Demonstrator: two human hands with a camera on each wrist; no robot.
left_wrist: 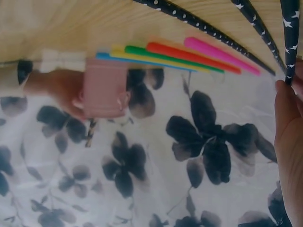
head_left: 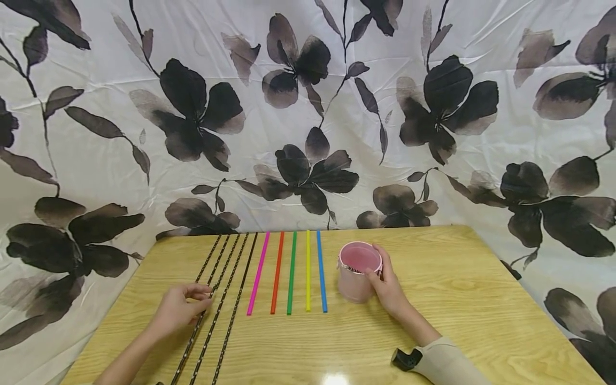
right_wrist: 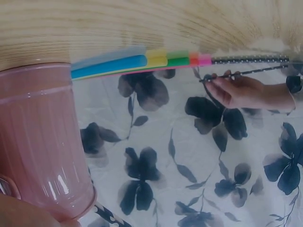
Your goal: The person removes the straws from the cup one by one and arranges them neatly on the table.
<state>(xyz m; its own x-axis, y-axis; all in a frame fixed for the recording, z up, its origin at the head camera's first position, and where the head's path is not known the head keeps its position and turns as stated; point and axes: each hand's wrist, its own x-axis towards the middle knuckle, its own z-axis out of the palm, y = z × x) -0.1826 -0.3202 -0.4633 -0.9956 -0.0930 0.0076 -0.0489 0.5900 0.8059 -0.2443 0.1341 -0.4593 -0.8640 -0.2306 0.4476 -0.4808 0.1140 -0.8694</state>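
My left hand (head_left: 180, 310) pinches a black straw (left_wrist: 290, 38) patterned with white stars between thumb and fingertips. In the right wrist view its end looks raised off the table. Other black patterned straws (head_left: 226, 315) lie side by side around that hand. My right hand (head_left: 387, 286) grips a pink bucket (head_left: 353, 289) by its right side, fingers around the wall and thumb at the front. A black patterned straw (right_wrist: 111, 216) sticks out past the bucket's rim. Its lower part is hidden inside.
Between the hands lie a pink straw (head_left: 258, 275), a red straw (head_left: 277, 275), a green straw (head_left: 291, 275), a yellow straw (head_left: 308, 272) and a blue straw (head_left: 322, 272), spaced apart on the wooden table (head_left: 457, 278). A floral cloth (head_left: 366, 176) hangs behind the table's far edge.
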